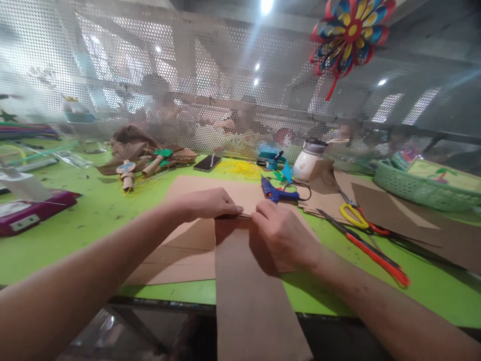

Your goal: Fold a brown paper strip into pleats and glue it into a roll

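A long strip of brown paper (251, 291) runs from the middle of the table down over its front edge. Its far end is folded. My left hand (210, 203) is closed on the left part of that fold, thumb along the crease. At the right end of the fold my right hand (283, 233) pinches the paper with curled fingers. Beneath lies a larger sheet of brown paper (180, 250), flat on the green table. A blue glue gun (278, 192) rests just beyond my right hand.
Scissors (361, 218) and a red-handled cutting tool (372, 253) lie right, beside brown paper sheets (406, 205) and a green basket (424, 188). Farther back are a phone (208, 162), yellow shreds (240, 166) and a white bottle (308, 160). A purple power strip (37, 210) sits left.
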The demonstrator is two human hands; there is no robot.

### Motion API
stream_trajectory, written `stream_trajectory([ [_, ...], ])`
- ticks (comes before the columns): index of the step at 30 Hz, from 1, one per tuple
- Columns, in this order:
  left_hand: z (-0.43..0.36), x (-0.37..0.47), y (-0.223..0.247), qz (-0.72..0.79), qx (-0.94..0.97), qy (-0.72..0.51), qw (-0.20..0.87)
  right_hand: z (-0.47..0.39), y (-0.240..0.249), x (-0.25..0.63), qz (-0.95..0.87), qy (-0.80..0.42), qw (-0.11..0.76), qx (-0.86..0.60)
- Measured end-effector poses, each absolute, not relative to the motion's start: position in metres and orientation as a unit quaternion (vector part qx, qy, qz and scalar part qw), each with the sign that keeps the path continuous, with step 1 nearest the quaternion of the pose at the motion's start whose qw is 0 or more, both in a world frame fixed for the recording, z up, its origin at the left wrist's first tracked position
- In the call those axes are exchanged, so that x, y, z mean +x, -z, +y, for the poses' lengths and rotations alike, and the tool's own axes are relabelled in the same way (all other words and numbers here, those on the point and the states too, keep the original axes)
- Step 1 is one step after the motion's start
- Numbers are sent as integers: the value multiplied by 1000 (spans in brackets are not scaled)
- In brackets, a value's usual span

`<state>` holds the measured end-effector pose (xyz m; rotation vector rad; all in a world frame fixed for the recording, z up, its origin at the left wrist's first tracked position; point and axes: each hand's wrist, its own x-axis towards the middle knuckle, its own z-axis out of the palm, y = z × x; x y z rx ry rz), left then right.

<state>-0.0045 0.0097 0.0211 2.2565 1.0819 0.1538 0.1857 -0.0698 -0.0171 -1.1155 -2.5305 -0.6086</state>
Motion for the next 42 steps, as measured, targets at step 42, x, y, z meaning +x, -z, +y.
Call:
stream_trajectory([
  [42, -7, -3, -13, 308, 876, -114, 353, -51, 10, 209, -710, -415, 309, -477],
])
